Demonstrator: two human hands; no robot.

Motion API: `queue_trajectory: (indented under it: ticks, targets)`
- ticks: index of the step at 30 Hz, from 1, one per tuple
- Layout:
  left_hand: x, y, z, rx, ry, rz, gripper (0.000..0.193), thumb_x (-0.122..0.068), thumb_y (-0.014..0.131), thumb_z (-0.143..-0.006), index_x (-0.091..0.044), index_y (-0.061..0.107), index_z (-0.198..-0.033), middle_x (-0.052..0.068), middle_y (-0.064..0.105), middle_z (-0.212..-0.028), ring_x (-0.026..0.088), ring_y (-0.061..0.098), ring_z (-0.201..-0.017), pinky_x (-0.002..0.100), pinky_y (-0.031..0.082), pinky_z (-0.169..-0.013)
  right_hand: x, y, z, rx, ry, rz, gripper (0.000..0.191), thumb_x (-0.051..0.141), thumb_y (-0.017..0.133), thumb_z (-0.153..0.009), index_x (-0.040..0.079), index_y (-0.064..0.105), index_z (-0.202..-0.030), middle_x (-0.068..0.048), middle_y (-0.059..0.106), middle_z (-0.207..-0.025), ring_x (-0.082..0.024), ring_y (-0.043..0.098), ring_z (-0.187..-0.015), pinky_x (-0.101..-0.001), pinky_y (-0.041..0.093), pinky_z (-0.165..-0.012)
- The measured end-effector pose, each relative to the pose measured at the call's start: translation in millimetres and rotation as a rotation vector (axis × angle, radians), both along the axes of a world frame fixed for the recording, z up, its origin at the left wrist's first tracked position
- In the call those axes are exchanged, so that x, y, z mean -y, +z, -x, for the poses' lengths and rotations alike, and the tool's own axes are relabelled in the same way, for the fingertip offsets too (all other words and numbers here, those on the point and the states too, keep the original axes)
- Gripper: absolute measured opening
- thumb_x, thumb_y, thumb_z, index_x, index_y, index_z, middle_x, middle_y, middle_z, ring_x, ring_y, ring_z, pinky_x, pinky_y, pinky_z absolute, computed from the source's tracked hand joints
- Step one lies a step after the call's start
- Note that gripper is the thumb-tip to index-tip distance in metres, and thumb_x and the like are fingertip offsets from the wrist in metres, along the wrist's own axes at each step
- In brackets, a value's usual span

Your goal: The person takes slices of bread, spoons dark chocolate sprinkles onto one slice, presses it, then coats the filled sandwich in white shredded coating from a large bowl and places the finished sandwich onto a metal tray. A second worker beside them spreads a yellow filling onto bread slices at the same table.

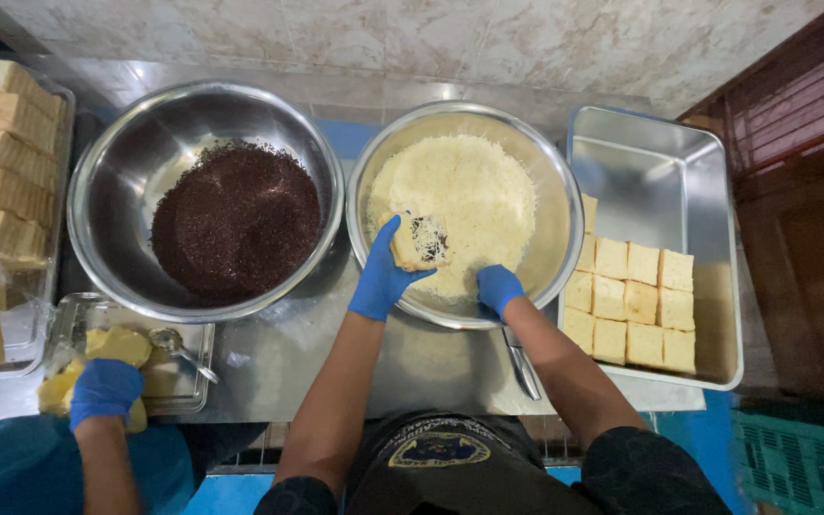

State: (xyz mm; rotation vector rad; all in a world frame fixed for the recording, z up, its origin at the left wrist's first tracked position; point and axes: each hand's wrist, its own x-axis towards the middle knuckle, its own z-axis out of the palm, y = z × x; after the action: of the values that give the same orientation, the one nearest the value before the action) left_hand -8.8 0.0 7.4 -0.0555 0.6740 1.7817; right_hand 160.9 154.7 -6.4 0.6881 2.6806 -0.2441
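Fingers (395, 250) of the left hand (381, 277) pinch a bread piece (417, 243) over the cheese bowl (550, 205), right hand (498, 286) curled at six o'clock on its rim; loose shreds could well drop onto the counter (278, 353).

glossy steel bowl (545, 172), matt rubbery blue-gloved hands (383, 277)

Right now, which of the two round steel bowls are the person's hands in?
The right bowl, holding pale grated cheese. Left hand holds a bread piece there; right hand dips in. The left bowl holds dark sprinkles.
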Motion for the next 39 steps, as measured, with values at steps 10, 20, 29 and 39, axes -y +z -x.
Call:
queue_trajectory:
  ticks: [10,20,29,39]
  targets:
    - [-6,-8,-4,-0.01,-0.026,0.042,0.063,-0.052,0.062,-0.091,-0.027,0.047,-0.147,0.004,0.058,-0.143,0.032,0.059,-0.132,0.059,0.054,-0.094,-40,25,-6,-0.164,-0.35,0.811,0.02,0.013,0.079,-0.077,0.002,0.081,-0.094,-0.011,0.078,-0.082,-0.019,0.072,-0.073,-0.0332,0.059,-0.069]
    - [-16,-18,-19,-0.021,-0.058,-0.012,0.072,-0.053,0.059,-0.09,-0.032,0.035,-0.155,-0.002,0.043,-0.155,0.037,0.057,-0.132,0.056,0.055,-0.094,-24,94,26,-0.5,0.03,0.519,0.02,0.016,0.077,-0.083,0.009,0.08,-0.102,-0.01,0.079,-0.093,-0.019,0.076,-0.082,-0.0305,0.058,-0.077]
    - [-20,-16,-18,-0.013,-0.072,0.049,0.072,-0.055,0.061,-0.09,-0.029,0.04,-0.154,0.006,0.047,-0.154,0.032,0.059,-0.127,0.058,0.056,-0.09,-19,96,28,-0.573,0.194,0.305,0.018,0.013,0.073,-0.086,0.015,0.08,-0.102,-0.01,0.071,-0.097,-0.03,0.068,-0.094,-0.0399,0.055,-0.086]
    - [-20,-22,-19,-0.052,-0.111,0.09,0.067,-0.058,0.059,-0.09,-0.024,0.05,-0.148,0.003,0.064,-0.136,0.023,0.066,-0.118,0.051,0.057,-0.088,-2,96,2,-0.576,0.232,0.111,0.043,-0.002,0.059,-0.08,0.023,0.08,-0.108,-0.006,0.07,-0.115,-0.033,0.063,-0.096,-0.0422,0.052,-0.088]
